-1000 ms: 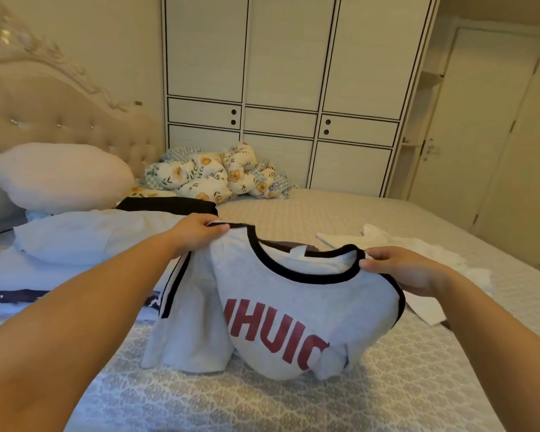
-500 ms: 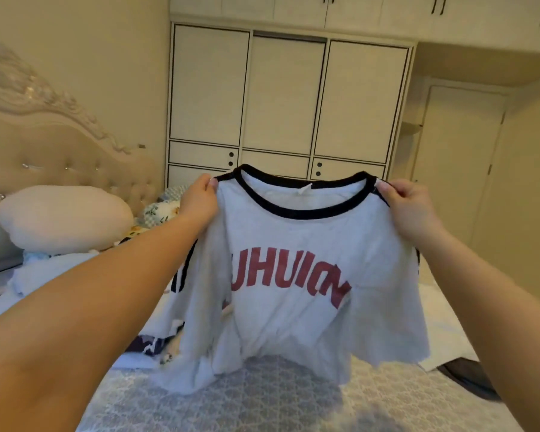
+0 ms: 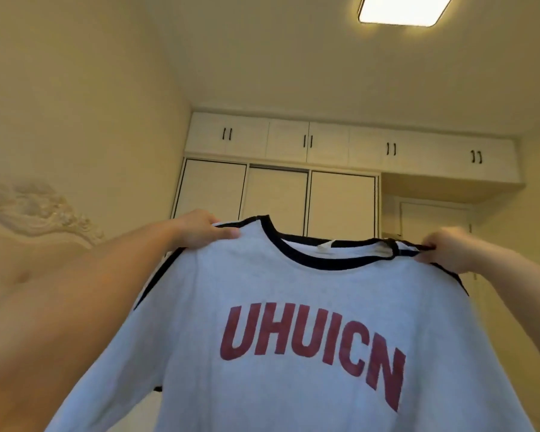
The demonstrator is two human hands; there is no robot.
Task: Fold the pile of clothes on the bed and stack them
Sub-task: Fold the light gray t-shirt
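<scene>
A light grey cotton T-shirt [image 3: 293, 291] with a black ribbed collar and black stripes down the shoulder seams hangs spread open in the air, front side facing the camera. Dark red block letters reading "UHUICN" arch across its chest. A small white label shows inside the back of the neck. It is held up at both shoulders, the neckline stretched wide between them, and the body and sleeves drape downward out of view at the bottom edge.
</scene>
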